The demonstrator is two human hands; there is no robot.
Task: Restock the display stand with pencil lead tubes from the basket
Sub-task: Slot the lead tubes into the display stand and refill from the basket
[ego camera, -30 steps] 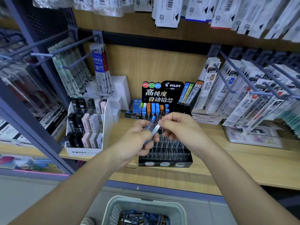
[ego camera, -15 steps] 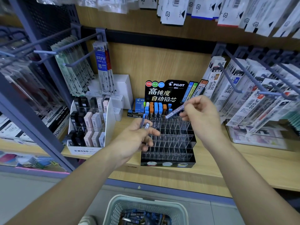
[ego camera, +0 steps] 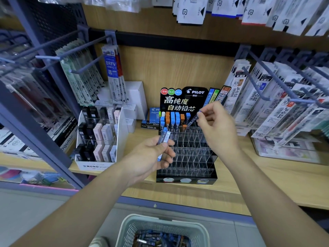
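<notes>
Here, right grip (ego camera: 216, 125) pinching a tube (ego camera: 193, 120) over the stand (ego camera: 194, 180), left grip (ego camera: 151, 157) holding spare tubes (ego camera: 164, 137).

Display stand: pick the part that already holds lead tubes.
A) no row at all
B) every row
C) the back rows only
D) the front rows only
C: the capped tubes stand only in the back rows of the stand, just below its header card, while the clear cells nearer the front show empty.
</notes>
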